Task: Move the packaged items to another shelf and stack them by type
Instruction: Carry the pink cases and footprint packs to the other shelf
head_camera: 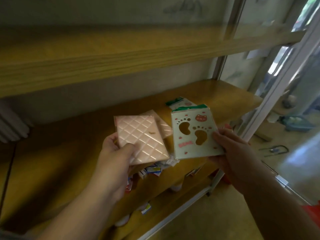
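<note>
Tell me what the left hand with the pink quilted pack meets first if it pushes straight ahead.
Probably the other pink quilted pack lying on the shelf just beyond the held pink pack in the left hand; depth is unclear.

Pale green packet [195, 134], footprint cut-outs and bear-face sticker: pink lettering near lower left was present, too blurred to read. Pink quilted packet [140, 139]: small gold mark near right edge, no letters legible. Small boxes [152, 170] on shelf below packets: blue and red print was visible, unreadable. No other text, brand, number or sign could be read.
</note>
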Demonstrator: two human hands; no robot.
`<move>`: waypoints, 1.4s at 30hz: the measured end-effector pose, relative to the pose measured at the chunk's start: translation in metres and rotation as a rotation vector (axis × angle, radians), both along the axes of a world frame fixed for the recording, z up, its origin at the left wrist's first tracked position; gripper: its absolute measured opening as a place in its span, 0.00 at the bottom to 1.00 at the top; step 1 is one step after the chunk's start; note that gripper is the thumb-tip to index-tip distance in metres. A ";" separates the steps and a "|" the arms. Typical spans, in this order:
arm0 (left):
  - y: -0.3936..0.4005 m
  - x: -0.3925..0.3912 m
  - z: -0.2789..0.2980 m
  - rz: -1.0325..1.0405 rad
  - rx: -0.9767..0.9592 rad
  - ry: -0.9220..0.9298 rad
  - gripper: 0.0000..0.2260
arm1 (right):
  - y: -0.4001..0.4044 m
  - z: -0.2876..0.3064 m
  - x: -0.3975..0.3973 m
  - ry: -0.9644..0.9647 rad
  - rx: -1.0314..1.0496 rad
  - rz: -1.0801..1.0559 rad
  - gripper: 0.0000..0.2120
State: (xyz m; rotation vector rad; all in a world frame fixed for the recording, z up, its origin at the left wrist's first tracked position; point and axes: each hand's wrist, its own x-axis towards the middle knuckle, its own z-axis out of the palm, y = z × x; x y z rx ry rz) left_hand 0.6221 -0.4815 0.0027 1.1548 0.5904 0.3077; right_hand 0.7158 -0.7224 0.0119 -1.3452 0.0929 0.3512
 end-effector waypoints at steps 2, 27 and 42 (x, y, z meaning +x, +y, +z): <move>-0.004 0.018 -0.003 0.028 -0.002 0.030 0.23 | -0.001 -0.002 0.020 0.013 -0.004 0.024 0.10; -0.065 0.124 -0.027 0.242 1.167 0.745 0.26 | -0.029 -0.024 0.241 -0.117 -0.102 0.457 0.04; -0.120 0.133 -0.015 0.254 1.208 0.537 0.22 | -0.017 -0.044 0.290 -0.551 -0.509 0.531 0.03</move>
